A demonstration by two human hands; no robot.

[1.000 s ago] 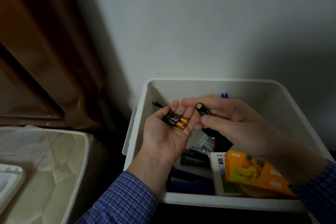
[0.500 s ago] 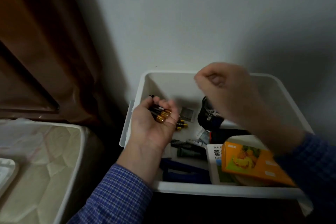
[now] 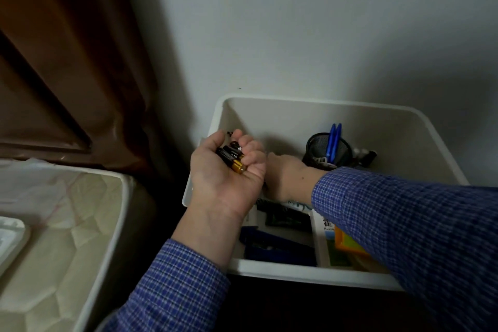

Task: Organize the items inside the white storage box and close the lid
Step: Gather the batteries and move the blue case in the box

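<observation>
Your right hand [image 3: 285,178] has dropped into the white plastic storage box [image 3: 377,113], fingers hidden; your left hand [image 3: 229,170] still cups the black-and-gold batteries [image 3: 231,156].

We cannot see the right hand's [image 3: 285,178] fingers: they lie behind the left hand [image 3: 229,175], so its grip is unknown. Our right sleeve [image 3: 404,226] covers most of the orange carton [image 3: 347,244] at five o'clock. The box's [image 3: 296,273] lettering is half hidden.

Left hand [image 3: 227,170] palm up, fingers curled, right hand [image 3: 285,179] reaching low behind it, fingertips hidden, both forearms in blue checked sleeves [image 3: 404,213]
</observation>
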